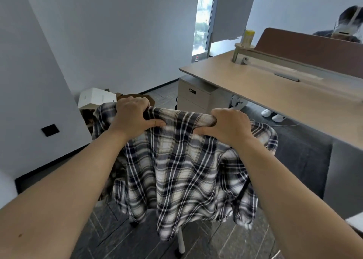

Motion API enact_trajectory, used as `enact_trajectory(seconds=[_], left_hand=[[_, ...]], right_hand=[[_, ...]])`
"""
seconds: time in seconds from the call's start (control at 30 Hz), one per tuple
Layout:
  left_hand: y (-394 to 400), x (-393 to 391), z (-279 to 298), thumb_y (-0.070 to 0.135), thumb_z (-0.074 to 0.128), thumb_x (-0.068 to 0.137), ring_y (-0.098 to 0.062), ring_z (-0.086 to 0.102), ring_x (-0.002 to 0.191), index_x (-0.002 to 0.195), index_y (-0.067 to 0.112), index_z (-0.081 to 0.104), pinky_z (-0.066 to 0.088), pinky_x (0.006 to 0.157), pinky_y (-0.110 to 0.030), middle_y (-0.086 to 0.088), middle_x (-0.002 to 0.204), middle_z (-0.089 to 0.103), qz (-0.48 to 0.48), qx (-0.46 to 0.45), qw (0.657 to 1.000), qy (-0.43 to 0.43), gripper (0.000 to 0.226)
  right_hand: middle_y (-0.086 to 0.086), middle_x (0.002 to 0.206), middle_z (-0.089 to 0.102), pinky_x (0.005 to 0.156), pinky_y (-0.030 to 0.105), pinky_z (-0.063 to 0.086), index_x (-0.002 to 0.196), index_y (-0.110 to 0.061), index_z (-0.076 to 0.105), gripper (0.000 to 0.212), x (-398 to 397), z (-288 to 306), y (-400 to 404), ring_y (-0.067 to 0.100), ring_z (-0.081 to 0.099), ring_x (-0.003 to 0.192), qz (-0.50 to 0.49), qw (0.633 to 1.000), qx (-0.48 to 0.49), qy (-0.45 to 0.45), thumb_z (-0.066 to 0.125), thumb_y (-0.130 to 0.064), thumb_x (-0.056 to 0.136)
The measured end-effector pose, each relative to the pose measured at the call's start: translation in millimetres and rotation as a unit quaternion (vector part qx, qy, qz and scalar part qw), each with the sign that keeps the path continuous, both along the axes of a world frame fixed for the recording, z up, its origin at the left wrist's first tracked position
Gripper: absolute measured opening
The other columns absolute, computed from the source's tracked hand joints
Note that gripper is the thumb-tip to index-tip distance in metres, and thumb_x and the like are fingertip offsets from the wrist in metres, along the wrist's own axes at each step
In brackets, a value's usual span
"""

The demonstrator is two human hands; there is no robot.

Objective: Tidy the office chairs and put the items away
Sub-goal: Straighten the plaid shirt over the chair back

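Observation:
A black, white and cream plaid shirt [180, 172] hangs over the back of an office chair in the middle of the view and hides nearly all of it. Only the chair's white leg [181, 243] and a dark caster show below the hem. My left hand [133, 117] grips the top of the chair back through the shirt at its left. My right hand [229, 127] grips the same top edge at its right. Both thumbs press on the near side of the cloth.
A long wooden desk [275, 89] with a brown divider stands at right, a drawer unit [196, 95] under its far end. Cardboard boxes [96, 99] sit on the floor by the left wall. Another person sits behind the divider, white shoes [273, 115] under the desk.

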State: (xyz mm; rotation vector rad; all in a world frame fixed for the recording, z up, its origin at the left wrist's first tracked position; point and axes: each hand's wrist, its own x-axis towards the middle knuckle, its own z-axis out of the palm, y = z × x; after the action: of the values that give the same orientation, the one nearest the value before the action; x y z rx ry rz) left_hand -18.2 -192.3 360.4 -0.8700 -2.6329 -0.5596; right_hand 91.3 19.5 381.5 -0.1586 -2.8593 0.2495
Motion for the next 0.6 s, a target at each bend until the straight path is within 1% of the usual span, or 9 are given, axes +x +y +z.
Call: enact_trajectory(seconds=[0.1,0.13,0.2,0.3,0.37,0.43,0.5,0.53,0.6], left_hand=[[3,-6,-2,0.096,0.02,0.035,-0.018,0.041,0.069,0.07,0.009,0.046,0.023,0.075,-0.029,0.007,0.061,0.036,-0.009,0.0,1.0,0.008,0.098],[5,-8,-3,0.096,0.019,0.034,-0.018,0.041,0.069,0.07,0.01,0.045,0.024,0.076,-0.03,0.01,0.06,0.033,-0.011,-0.001,1.0,0.007,0.097],[11,-8,-1,0.088,0.038,0.038,-0.018,0.041,0.072,0.071,0.011,0.043,0.028,0.078,-0.033,0.01,0.061,0.033,-0.021,0.003,1.0,0.0,0.084],[26,-6,-1,0.063,0.066,0.055,-0.019,0.041,0.077,0.074,0.009,0.043,0.028,0.082,-0.034,-0.001,0.071,0.044,-0.033,0.011,0.999,-0.006,0.061],[37,-8,-3,0.055,0.07,0.061,-0.019,0.041,0.079,0.074,0.009,0.043,0.022,0.079,-0.03,-0.006,0.076,0.047,-0.045,0.016,0.999,-0.004,0.055],[50,-12,-5,0.065,0.065,0.057,-0.02,0.043,0.079,0.075,0.008,0.045,0.02,0.079,-0.029,-0.006,0.077,0.048,-0.059,0.014,0.998,-0.003,0.063],[66,-17,-4,0.079,0.051,0.05,-0.019,0.043,0.079,0.077,0.006,0.048,0.023,0.078,-0.03,-0.005,0.076,0.048,-0.078,0.008,0.997,-0.003,0.077],[76,-19,-3,0.078,0.05,0.052,-0.019,0.042,0.08,0.077,0.007,0.047,0.025,0.08,-0.032,-0.004,0.077,0.047,-0.086,0.006,0.996,-0.01,0.076],[97,-24,-3,0.061,0.062,0.063,-0.017,0.038,0.083,0.077,0.01,0.041,0.027,0.084,-0.034,-0.004,0.08,0.045,-0.099,0.006,0.995,-0.021,0.057]], right_hand=[[-0.01,0.055,0.034,0.063,0.029,0.033,0.052,-0.021,0.025,0.061,0,-4,3,0.019,0.046,0.065,0.0,1.0,0.004,0.013,0.059,-0.07,0.064],[-0.01,0.055,0.034,0.063,0.029,0.033,0.052,-0.021,0.025,0.06,0,-5,4,0.019,0.046,0.065,-0.002,1.0,0.007,0.016,0.058,-0.07,0.064],[-0.011,0.056,0.035,0.063,0.028,0.032,0.053,-0.021,0.026,0.06,1,-6,8,0.018,0.047,0.065,-0.009,1.0,0.011,0.018,0.057,-0.071,0.063],[-0.01,0.056,0.035,0.06,0.027,0.031,0.053,-0.021,0.027,0.06,4,-7,19,0.018,0.047,0.065,-0.024,1.0,0.013,0.014,0.057,-0.071,0.064],[-0.01,0.057,0.036,0.06,0.027,0.031,0.053,-0.021,0.027,0.059,6,-8,28,0.018,0.048,0.066,-0.035,0.999,0.013,0.015,0.057,-0.07,0.064],[-0.01,0.057,0.036,0.061,0.027,0.032,0.054,-0.02,0.028,0.059,8,-9,38,0.018,0.048,0.066,-0.053,0.998,0.012,0.016,0.057,-0.07,0.064],[-0.01,0.057,0.036,0.062,0.027,0.031,0.054,-0.02,0.028,0.058,11,-9,47,0.018,0.047,0.066,-0.074,0.997,0.011,0.019,0.058,-0.069,0.065],[-0.009,0.057,0.036,0.062,0.027,0.031,0.054,-0.02,0.027,0.058,13,-9,53,0.019,0.047,0.065,-0.086,0.996,0.01,0.022,0.058,-0.068,0.065],[-0.008,0.057,0.037,0.064,0.028,0.03,0.055,-0.019,0.03,0.057,16,-10,65,0.019,0.045,0.065,-0.112,0.993,0.004,0.033,0.06,-0.066,0.065]])
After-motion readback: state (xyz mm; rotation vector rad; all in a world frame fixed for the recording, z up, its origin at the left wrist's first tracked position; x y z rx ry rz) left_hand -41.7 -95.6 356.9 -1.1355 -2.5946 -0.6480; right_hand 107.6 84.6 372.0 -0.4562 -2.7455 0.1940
